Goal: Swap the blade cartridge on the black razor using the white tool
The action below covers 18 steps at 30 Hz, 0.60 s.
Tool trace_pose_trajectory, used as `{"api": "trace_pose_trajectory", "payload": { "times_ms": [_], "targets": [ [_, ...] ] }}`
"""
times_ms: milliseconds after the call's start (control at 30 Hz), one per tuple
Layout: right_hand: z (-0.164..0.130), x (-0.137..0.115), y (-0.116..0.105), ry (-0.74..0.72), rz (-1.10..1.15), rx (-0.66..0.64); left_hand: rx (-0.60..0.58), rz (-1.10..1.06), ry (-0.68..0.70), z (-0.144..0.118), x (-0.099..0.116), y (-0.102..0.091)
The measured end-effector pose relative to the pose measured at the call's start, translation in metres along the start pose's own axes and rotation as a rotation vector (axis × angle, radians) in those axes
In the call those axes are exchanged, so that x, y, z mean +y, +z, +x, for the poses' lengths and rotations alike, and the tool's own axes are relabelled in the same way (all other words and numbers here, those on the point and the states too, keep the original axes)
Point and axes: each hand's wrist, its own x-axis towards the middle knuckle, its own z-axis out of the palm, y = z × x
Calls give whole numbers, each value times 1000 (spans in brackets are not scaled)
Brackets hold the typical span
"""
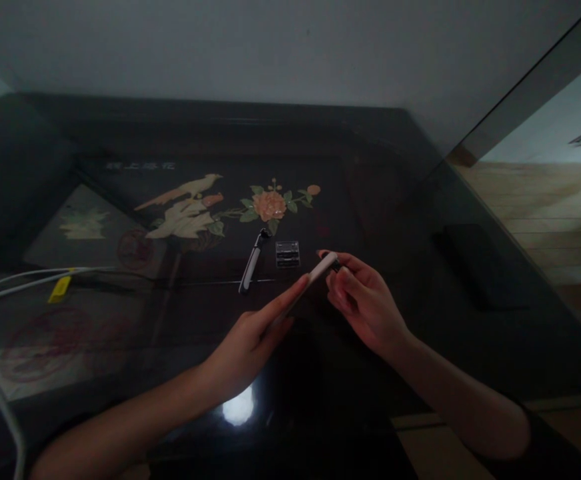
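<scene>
Over the front part of the dark tabletop, my left hand (260,340) is closed on a slim, pale, bar-like object (324,265) that slants up to the right. At the bar's upper end, my right hand (368,300) is closed, its fingers pinching a small dark piece (337,265). The kind of either thing is hard to make out in the dim light. Just beyond my left hand lies a grey and black razor handle (252,263), its narrow dark neck pointing away. Beside it sits a small clear plastic case (287,254) with dark blade cartridges inside.
The glossy tabletop (385,227) bears a bird-and-flower picture (269,203). White cables (30,273) with a yellow tag (60,288) cross the left side. A flat black object (480,263) lies at the right. A pale wall (220,53) stands behind.
</scene>
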Motion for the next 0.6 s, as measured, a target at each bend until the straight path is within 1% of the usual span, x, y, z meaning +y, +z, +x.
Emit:
{"api": "trace_pose_trajectory", "payload": {
  "times_ms": [167,367,533,600],
  "targets": [
    [0,0,1,-3,-5,0,-10,14,-14,-1,3,0],
    [-1,-1,1,3,-10,4,-16,86,-42,-1,2,1],
    [0,0,-1,-3,-11,4,-26,148,-4,-2,-2,1],
    [-1,0,-1,-8,-10,10,-32,161,-17,-3,-3,1]
  ]
}}
